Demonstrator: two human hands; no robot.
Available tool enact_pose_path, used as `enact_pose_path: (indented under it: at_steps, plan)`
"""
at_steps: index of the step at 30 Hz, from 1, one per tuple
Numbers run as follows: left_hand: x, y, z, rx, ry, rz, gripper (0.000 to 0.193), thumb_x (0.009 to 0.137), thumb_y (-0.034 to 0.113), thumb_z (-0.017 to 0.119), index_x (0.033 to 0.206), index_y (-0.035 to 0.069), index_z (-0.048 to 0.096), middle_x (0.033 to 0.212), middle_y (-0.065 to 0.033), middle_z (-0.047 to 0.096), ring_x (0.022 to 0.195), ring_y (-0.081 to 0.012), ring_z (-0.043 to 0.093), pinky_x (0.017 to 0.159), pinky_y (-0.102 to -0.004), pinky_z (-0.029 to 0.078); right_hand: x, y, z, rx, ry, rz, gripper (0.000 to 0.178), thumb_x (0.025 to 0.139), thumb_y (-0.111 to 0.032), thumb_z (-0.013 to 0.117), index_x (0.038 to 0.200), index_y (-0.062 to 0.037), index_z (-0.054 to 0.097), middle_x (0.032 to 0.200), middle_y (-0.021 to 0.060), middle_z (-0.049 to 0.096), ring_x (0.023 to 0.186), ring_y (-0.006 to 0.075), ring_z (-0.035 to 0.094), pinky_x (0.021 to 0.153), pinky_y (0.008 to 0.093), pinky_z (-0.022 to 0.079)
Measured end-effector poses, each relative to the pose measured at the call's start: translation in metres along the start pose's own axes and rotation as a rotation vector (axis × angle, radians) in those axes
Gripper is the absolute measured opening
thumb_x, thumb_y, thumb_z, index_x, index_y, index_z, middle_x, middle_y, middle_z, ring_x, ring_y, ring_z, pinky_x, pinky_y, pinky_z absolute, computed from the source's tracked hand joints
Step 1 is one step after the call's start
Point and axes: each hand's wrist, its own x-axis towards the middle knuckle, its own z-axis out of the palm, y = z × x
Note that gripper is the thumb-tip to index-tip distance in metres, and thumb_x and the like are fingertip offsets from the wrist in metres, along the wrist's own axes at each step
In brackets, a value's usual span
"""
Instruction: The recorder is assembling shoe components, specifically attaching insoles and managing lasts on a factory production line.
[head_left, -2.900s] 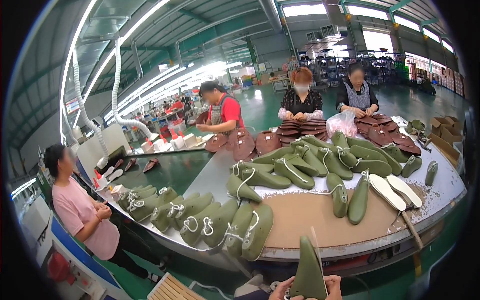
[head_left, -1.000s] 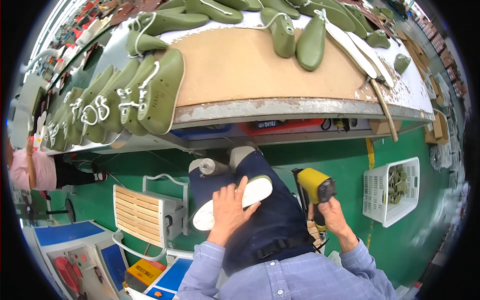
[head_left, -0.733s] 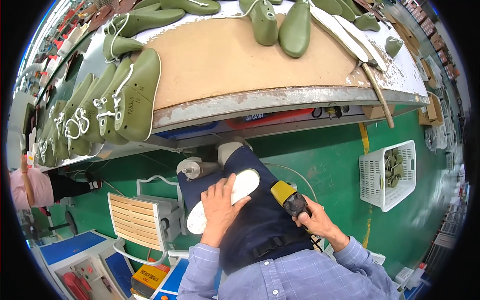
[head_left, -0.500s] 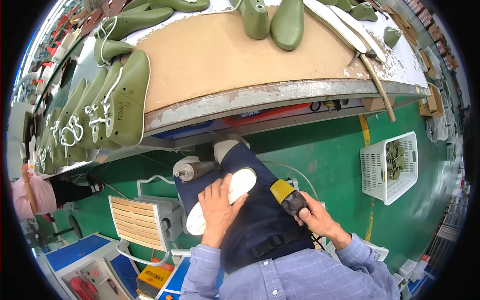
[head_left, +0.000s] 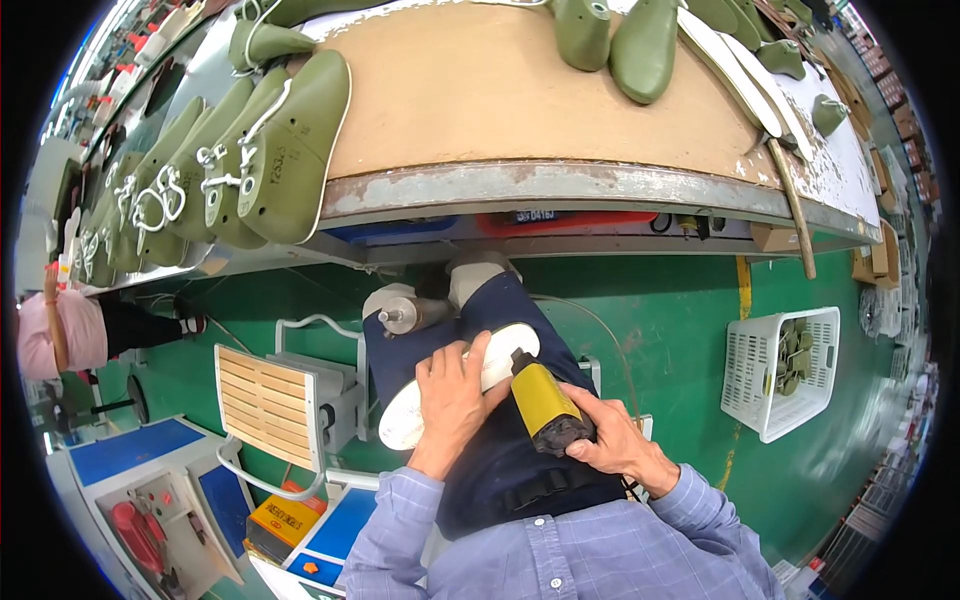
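Observation:
On my lap lies a white insole-shaped piece (head_left: 402, 418), its rounded end pointing away to the right. My left hand (head_left: 455, 400) grips it across the middle, with fingers and thumb over its white face; its underside is hidden. My right hand (head_left: 618, 437) is closed round the dark rear of a yellow-and-black power tool (head_left: 543, 405). The tool's dark nose is at the piece's right edge, close to my left thumb; I cannot tell whether they touch. A grey metal cylinder with a stub end (head_left: 410, 314) rests by my left knee.
Ahead is a workbench (head_left: 540, 183) with a metal edge. Several green shoe lasts (head_left: 290, 160) with white laces stand at its left. A hammer (head_left: 795, 205) overhangs the edge. A white basket (head_left: 735, 375) holds lasts at right. A slatted chair (head_left: 262, 410) stands left; another person (head_left: 65, 330) is beyond.
The power tool has moved left, from beside my right thigh to the white piece, its nose now pointing up and left. The whole view has shifted slightly.

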Motion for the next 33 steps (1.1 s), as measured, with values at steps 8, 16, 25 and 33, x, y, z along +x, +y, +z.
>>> enact_pose_path:
  at_steps: [8,16,25,33]
  plan:
    - [-0.003,-0.002,-0.004,-0.005,-0.011,-0.008,0.075,0.068,0.030,0.082,0.133,0.010,0.049,0.108,-0.0129,0.056,0.098,-0.0282,0.055,0.082,-0.0425,0.038,-0.001,-0.008,0.006,-0.085,-0.088,0.128,0.097,0.077,-0.079,0.054,0.126,0.0042,0.048,0.096,0.0224,0.067,0.091,0.0371,0.068,0.078,0.0415,0.053]
    - [-0.089,-0.044,-0.037,-0.029,0.001,-0.171,0.083,0.067,0.027,0.083,0.137,0.006,0.044,0.140,-0.0190,0.042,0.122,-0.0355,0.047,0.103,-0.0545,0.033,0.030,-0.034,0.033,-0.187,-0.379,0.037,0.078,0.079,-0.045,0.072,0.134,0.0008,0.043,0.104,0.0282,0.065,0.096,0.0439,0.063,0.083,0.0442,0.051]
    - [-0.132,-0.062,-0.012,-0.484,0.236,-0.205,0.097,0.061,0.008,0.085,0.144,0.006,0.034,0.146,-0.0169,0.039,0.129,-0.0375,0.043,0.106,-0.0466,0.036,0.045,-0.053,0.063,-0.350,-0.651,0.022,0.083,0.077,-0.053,0.071,0.133,0.0024,0.044,0.115,0.0264,0.062,0.105,0.0443,0.061,0.089,0.0438,0.050]
    - [-0.132,-0.063,-0.015,-0.525,0.180,-0.245,0.100,0.064,0.008,0.083,0.147,0.009,0.028,0.144,-0.0159,0.040,0.130,-0.0356,0.042,0.111,-0.0498,0.032,0.048,-0.058,0.069,-0.365,-0.642,-0.006,0.080,0.076,-0.053,0.071,0.128,0.0035,0.048,0.110,0.0252,0.064,0.100,0.0441,0.063,0.085,0.0430,0.051]
